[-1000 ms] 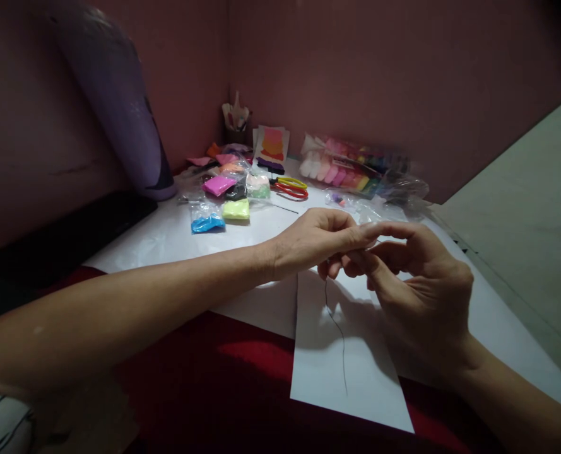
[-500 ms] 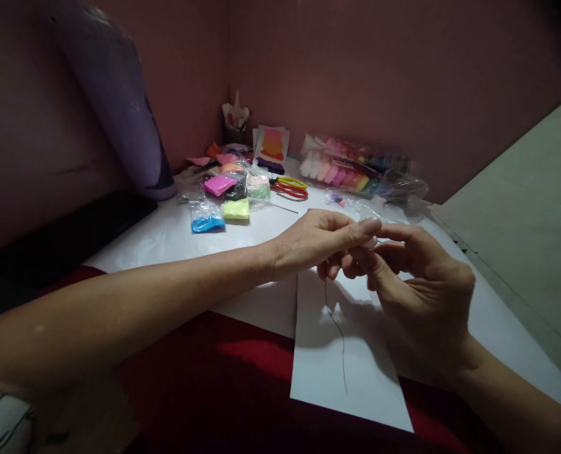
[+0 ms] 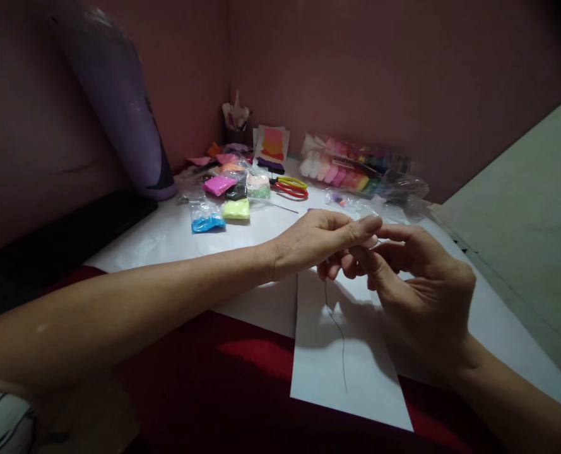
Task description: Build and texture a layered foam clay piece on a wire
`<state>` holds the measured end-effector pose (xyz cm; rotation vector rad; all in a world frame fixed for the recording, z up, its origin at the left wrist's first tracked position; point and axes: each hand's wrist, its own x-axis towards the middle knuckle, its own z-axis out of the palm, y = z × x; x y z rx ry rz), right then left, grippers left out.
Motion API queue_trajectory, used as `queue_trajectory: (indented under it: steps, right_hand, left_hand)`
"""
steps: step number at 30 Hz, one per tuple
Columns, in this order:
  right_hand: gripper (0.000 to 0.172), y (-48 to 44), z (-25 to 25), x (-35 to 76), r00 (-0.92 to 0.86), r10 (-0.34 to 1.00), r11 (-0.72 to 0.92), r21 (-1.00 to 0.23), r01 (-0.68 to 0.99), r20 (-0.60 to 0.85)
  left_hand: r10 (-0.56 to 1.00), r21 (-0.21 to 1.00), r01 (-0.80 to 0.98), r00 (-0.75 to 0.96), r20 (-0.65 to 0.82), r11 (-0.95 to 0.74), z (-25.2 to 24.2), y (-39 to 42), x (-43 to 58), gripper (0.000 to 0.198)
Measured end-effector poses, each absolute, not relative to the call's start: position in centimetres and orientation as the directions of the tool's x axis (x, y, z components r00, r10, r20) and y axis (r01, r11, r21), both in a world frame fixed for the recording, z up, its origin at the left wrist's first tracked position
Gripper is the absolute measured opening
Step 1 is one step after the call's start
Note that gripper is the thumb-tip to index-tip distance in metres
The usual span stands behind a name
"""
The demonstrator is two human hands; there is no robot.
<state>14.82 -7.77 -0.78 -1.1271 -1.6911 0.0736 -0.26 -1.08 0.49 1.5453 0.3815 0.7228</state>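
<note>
My left hand point(image 3: 325, 243) is closed, thumb pressed on its fingers, around a small pale lump point(image 3: 371, 242) that looks like clay. Below its fingertips runs a thin dark wire point(image 3: 341, 331), slightly wavy, over a white sheet of paper point(image 3: 315, 372). My right hand point(image 3: 419, 277) meets the left from the right side. Its thumb and index finger pinch at the same pale lump, and a short bit of wire shows beside it. Most of the lump is hidden by the fingers.
Beyond my hands lie small bags of coloured clay point(image 3: 236, 209), pliers with red and yellow handles point(image 3: 292, 187), a clear pack of coloured clay point(image 3: 341, 167), a picture card point(image 3: 271, 148) and a cup of tools point(image 3: 236, 123). A purple rolled object point(image 3: 133, 113) leans at left.
Almost nothing differs. Both hands keep the same hold, with only a very slight shift of the fingers.
</note>
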Motion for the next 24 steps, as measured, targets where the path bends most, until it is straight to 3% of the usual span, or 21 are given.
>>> queue_trajectory:
  steps: [24]
  right_hand:
    - [0.022, -7.98, -0.62, 14.67, -0.016, 0.716, 0.568, -0.569, 0.594, 0.698]
  left_hand:
    - [0.612, 0.97, -0.163, 0.753, 0.242, -0.182, 0.6, -1.2, -0.31, 0.053]
